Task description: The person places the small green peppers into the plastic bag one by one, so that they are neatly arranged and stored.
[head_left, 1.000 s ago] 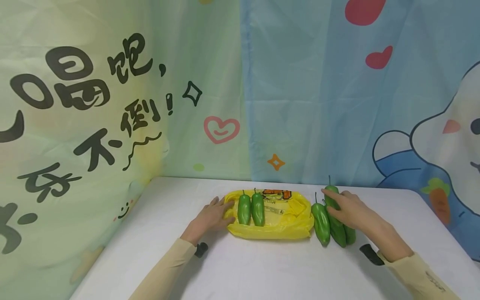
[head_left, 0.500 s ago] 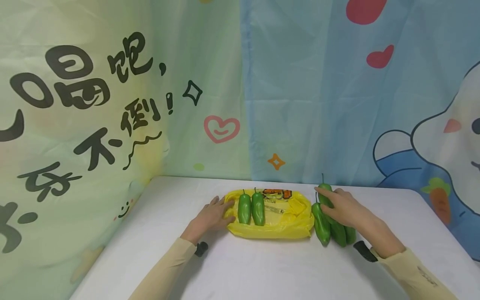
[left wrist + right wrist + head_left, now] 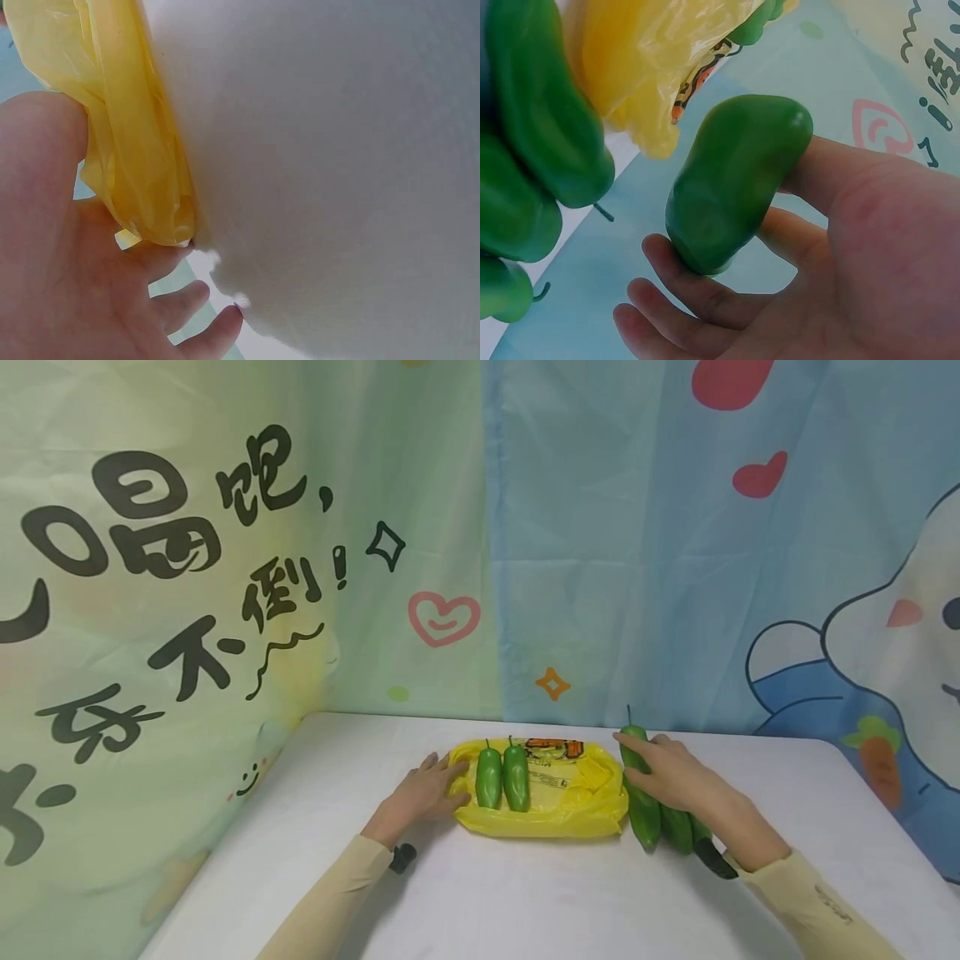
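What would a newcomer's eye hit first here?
The bright yellow bag on the white table, with two green peppers at its left end. Next, the right grip, holding another pepper near the loose peppers right of the bag. Behind, big black lettering at the backdrop's left.

a printed cloth (image 3: 570,527) hangs behind the white table (image 3: 540,893), pale blue above its right half and green above its left. left of the table, the cloth is yellowish-green with large black characters (image 3: 184,643). at the table's right, a white cartoon animal (image 3: 885,652) wears blue. soft light falls across the table.
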Available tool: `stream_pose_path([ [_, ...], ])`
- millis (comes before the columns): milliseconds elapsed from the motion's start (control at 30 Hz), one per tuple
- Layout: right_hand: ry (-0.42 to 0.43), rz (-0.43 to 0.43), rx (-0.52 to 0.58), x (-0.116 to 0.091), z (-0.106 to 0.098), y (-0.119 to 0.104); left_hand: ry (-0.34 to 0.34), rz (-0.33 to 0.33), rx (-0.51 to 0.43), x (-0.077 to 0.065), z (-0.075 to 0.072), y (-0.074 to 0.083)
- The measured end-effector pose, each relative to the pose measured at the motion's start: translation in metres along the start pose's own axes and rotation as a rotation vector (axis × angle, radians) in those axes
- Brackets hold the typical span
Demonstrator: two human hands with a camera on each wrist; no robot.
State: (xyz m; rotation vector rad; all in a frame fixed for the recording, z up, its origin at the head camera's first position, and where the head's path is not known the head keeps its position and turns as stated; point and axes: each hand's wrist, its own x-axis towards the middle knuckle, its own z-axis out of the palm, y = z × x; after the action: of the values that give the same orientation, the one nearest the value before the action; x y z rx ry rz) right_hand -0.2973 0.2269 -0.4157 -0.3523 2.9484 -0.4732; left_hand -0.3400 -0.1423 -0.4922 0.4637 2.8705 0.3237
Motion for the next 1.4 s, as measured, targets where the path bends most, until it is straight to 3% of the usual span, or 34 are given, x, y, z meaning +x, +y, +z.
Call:
stream_pose_path([
  [667,0.009,-0.067,-0.030,0.009,0.006,-0.018,-0.004,-0.003,-0.023,0.001,0.003,-0.001],
  [1400,-0.045,-0.098,0.034,0.028,0.011,-0.044,0.002,-0.002,-0.026,-0.001,0.001,0.000],
])
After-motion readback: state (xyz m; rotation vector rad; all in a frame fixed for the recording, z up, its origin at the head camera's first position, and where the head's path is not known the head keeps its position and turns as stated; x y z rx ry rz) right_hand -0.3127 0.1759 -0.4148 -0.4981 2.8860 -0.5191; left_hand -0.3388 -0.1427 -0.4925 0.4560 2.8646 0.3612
